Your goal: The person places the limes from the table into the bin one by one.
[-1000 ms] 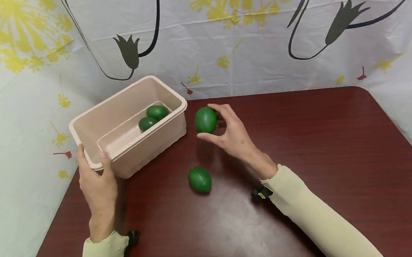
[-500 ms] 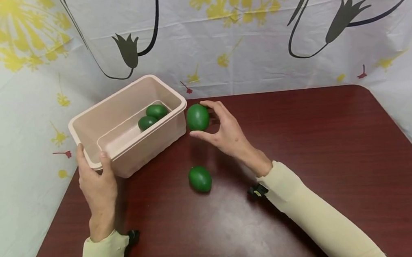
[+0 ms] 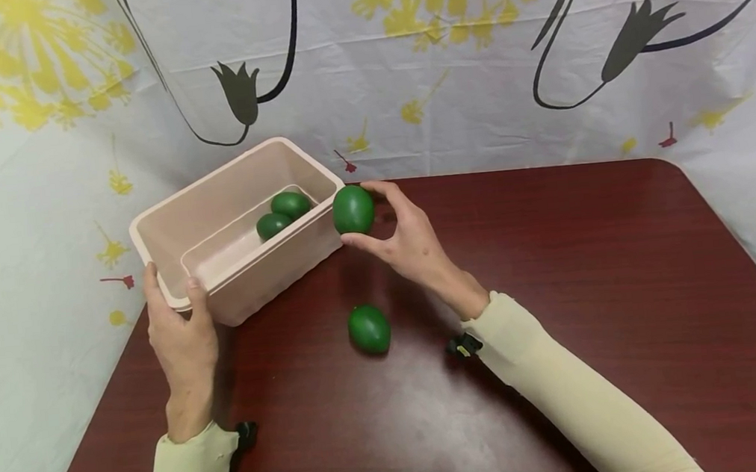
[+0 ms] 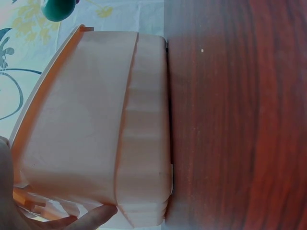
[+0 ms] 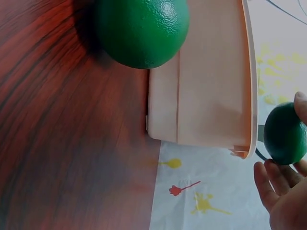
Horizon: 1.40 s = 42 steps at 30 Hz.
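Note:
A pale pink plastic bin stands at the back left of the table, with two green avocado-like fruits lying inside toward its right end. My left hand grips the bin's near left corner, thumb at the rim; in the left wrist view its fingers reach under the rim. Between thumb and fingers my right hand holds a third green fruit, raised at the bin's right corner. That held fruit also shows at the right wrist view's edge. Another green fruit lies on the table in front.
The dark red wooden table reaches to a white cloth backdrop printed with yellow and grey flowers. The bin's far end sits close to that cloth. Small black devices are worn on both wrists.
My right hand has moved left and slightly up with the held fruit, from beside the bin to its right corner. The left hand and the bin keep their places.

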Each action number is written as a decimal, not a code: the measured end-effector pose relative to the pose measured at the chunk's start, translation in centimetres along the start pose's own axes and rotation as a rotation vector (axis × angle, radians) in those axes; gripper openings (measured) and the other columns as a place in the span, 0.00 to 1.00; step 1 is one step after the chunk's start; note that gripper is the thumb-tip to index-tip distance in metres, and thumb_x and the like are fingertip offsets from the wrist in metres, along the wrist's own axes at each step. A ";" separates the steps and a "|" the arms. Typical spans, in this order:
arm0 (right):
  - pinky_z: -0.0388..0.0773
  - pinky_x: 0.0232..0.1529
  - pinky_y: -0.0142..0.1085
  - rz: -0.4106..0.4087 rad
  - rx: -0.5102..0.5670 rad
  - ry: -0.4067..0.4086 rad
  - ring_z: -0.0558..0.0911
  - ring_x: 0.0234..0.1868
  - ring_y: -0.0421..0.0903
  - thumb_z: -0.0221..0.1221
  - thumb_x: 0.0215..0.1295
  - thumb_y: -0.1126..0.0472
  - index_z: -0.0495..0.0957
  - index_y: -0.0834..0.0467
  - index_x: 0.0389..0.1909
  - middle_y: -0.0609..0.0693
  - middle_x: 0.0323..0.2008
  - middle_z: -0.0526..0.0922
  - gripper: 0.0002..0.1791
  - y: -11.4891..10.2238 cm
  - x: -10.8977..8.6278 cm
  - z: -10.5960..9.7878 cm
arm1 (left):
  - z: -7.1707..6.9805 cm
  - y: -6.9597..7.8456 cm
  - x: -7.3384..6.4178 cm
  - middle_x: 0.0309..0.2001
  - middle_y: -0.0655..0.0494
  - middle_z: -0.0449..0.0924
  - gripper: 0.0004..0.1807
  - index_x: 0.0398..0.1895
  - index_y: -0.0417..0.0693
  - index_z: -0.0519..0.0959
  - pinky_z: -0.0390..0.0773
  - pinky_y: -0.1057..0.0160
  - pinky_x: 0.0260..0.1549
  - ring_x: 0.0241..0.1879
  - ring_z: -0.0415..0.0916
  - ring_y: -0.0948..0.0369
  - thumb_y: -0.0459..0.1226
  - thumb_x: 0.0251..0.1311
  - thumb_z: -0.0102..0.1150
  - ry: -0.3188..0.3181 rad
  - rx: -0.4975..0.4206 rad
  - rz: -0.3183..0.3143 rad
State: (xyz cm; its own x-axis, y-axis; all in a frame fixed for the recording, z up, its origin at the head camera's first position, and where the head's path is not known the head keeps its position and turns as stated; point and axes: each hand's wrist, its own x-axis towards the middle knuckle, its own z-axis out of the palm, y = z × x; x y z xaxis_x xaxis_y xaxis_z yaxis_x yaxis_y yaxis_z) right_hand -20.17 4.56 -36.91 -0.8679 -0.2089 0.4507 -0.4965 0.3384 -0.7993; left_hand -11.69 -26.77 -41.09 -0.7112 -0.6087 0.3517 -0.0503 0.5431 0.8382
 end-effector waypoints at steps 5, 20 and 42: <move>0.83 0.55 0.40 0.006 0.029 -0.003 0.86 0.48 0.48 0.79 0.54 0.55 0.70 0.54 0.70 0.52 0.62 0.80 0.43 0.2 0.1 0.3 | -0.1 0.0 0.0 0.75 0.49 0.72 0.37 0.80 0.75 0.61 0.67 0.40 0.68 0.70 0.72 0.46 0.57 0.66 0.53 0.005 0.000 0.004; 0.83 0.56 0.40 0.016 0.081 -0.022 0.86 0.51 0.49 0.75 0.60 0.56 0.68 0.56 0.72 0.54 0.62 0.80 0.41 0.1 0.5 0.7 | 0.0 0.1 0.0 0.76 0.49 0.71 0.37 0.80 0.74 0.61 0.67 0.40 0.69 0.71 0.71 0.45 0.57 0.67 0.54 0.000 -0.002 0.006; 0.83 0.54 0.43 0.062 0.123 -0.030 0.84 0.49 0.50 0.72 0.63 0.54 0.67 0.56 0.73 0.54 0.64 0.78 0.40 -0.1 1.5 1.7 | 0.0 0.0 0.1 0.75 0.49 0.71 0.37 0.80 0.74 0.61 0.67 0.39 0.68 0.70 0.72 0.44 0.58 0.67 0.53 -0.003 0.001 0.014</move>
State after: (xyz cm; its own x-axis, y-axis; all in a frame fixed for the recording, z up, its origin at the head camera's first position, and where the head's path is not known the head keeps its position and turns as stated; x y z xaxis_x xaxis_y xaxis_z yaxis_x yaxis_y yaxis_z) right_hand -21.37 2.68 -36.83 -0.8951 -0.2189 0.3883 -0.4348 0.2364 -0.8690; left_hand -11.76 -26.78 -41.04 -0.7138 -0.5991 0.3626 -0.0406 0.5523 0.8326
